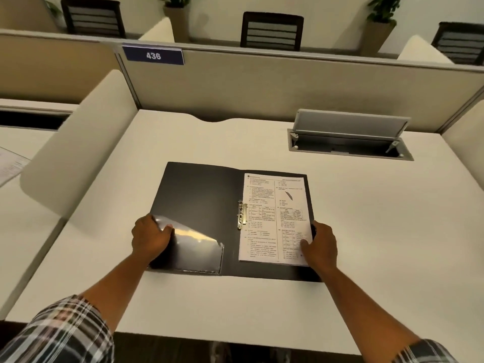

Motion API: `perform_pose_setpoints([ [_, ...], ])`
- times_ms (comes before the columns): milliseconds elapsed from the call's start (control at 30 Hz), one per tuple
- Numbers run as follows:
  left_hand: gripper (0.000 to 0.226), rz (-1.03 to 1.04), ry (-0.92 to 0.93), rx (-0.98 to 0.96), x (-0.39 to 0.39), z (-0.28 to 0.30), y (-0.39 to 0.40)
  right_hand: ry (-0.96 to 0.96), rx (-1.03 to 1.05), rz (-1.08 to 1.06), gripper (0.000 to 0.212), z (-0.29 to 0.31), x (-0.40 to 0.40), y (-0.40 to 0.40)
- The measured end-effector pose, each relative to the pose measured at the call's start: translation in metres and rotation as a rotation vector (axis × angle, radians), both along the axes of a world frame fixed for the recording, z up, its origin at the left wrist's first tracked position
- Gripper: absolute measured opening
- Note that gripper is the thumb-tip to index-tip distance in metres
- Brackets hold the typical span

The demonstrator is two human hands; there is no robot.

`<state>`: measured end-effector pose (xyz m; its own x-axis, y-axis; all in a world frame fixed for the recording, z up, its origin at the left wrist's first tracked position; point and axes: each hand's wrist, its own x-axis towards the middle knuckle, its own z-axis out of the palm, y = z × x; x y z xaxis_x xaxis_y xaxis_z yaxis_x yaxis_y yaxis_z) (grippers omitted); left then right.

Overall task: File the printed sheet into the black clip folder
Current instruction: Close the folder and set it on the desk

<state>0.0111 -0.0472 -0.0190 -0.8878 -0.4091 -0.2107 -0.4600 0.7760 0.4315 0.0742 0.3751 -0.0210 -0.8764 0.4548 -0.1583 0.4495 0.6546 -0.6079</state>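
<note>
— Where's the black clip folder (199,200)?

— Lying open and flat on the white bench (366,231), about midway between its left and right edges and nearer the front edge than the back. The printed sheet (275,218) sits on the folder's right half, its left edge just beside the metal clip (242,214) at the spine.

— And the hands?

— The left hand (150,239) rests on the folder's left cover near its outer edge, fingers (167,227) spread loosely over the top of a shiny clear pocket (199,247) — not gripping anything that I can see. The right hand (320,244) is at the lower right corner of the sheet, fingers curled down onto the paper and the folder edge; whether they pinch the sheet or only press it, I cannot tell.

— Anything else on the bench?

— A cable hatch (348,142) with its lid tilted up, near the back right corner. A divider panel behind carries a blue plate (153,55) reading 436.
</note>
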Motion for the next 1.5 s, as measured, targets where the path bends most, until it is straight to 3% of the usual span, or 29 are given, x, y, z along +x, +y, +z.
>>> perform_pose_setpoints([
  [267, 0.047, 0.154, 0.091, 0.107, -0.012, 0.018, -0.009, -0.055, 0.028, 0.020, 0.063, -0.002, -0.006, 0.004],
  [467, 0.039, 0.306, 0.161, 0.634, -0.026, 0.064, -0.034, -0.013, -0.058, 0.035, 0.056, -0.002, -0.005, 0.017],
  [533, 0.041, 0.253, 0.074, 0.889, -0.020, 0.088, -0.033, -0.013, -0.128, 0.029, 0.056, -0.001, -0.006, 0.023],
  [600, 0.041, 0.198, -0.014, 1.028, -0.011, 0.108, -0.024, -0.014, -0.206, 0.022, 0.058, -0.001, -0.008, 0.031],
  [767, 0.036, 0.082, -0.044, 1.111, 0.013, 0.151, 0.048, -0.049, -0.444, 0.004, 0.050, 0.008, -0.009, 0.052],
  [900, 0.028, -0.098, -0.079, 1.165, 0.021, 0.145, 0.112, -0.080, -0.618, -0.038, 0.048, 0.009, -0.013, 0.067],
  [1067, 0.031, -0.154, -0.069, 1.058, 0.014, 0.088, 0.165, -0.084, -0.813, -0.091, 0.040, 0.006, -0.014, 0.085],
  [1233, 0.026, -0.106, 0.036, 0.686, 0.021, 0.048, 0.201, -0.098, -0.887, -0.084, 0.028, 0.012, -0.006, 0.093],
  [1333, 0.035, -0.231, 0.069, 0.325, 0.025, 0.032, 0.206, -0.102, -0.924, -0.086, 0.020, 0.011, -0.006, 0.098],
  [1400, 0.045, -0.294, 0.069, 0.215, 0.030, 0.026, 0.212, -0.094, -0.900, -0.078, 0.023, 0.009, -0.006, 0.098],
  [1500, 0.060, -0.296, 0.082, 0.204, 0.038, 0.018, 0.223, -0.092, -0.755, -0.009, 0.040, 0.002, -0.004, 0.093],
])
